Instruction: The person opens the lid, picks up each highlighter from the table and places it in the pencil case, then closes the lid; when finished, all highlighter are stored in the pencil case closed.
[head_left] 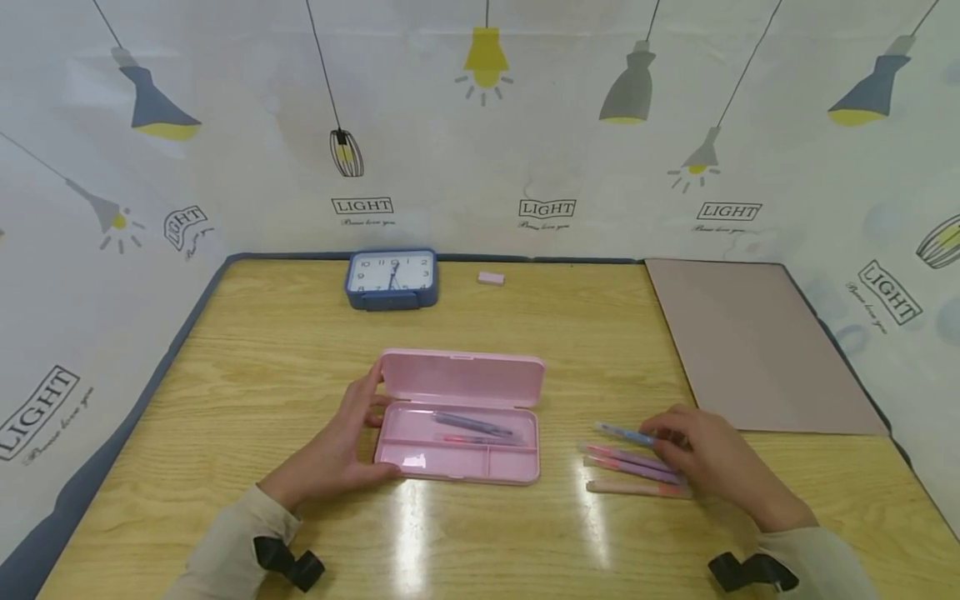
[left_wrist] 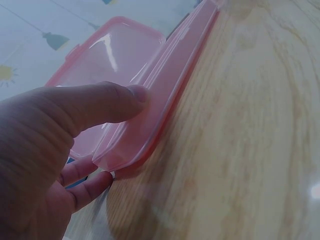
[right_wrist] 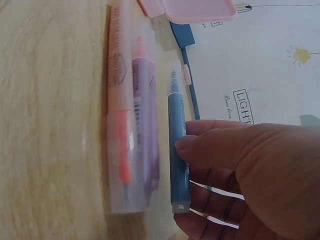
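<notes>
A pink pencil case (head_left: 457, 471) lies with its lid raised. Inside its rear compartment are a grey-blue pen (head_left: 472, 423) and a pink-tipped pen (head_left: 480, 439). My left hand (head_left: 341, 442) grips the case at its left end, the thumb against the front wall, as the left wrist view shows. Between thumb and fingers, my right hand (head_left: 708, 454) pinches a blue highlighter (right_wrist: 177, 135) with a clear cap. Beside it lie purple highlighters (head_left: 637, 462) with pink tips and a peach highlighter (right_wrist: 120, 95), side by side on the wood-grain table.
A blue alarm clock (head_left: 392, 280) stands at the back of the table, with a small pink eraser (head_left: 491, 278) to its right. A flat grey-brown board (head_left: 765, 350) covers the right rear corner. A lamp-patterned sheet (head_left: 420, 100) walls in the table behind and at both sides.
</notes>
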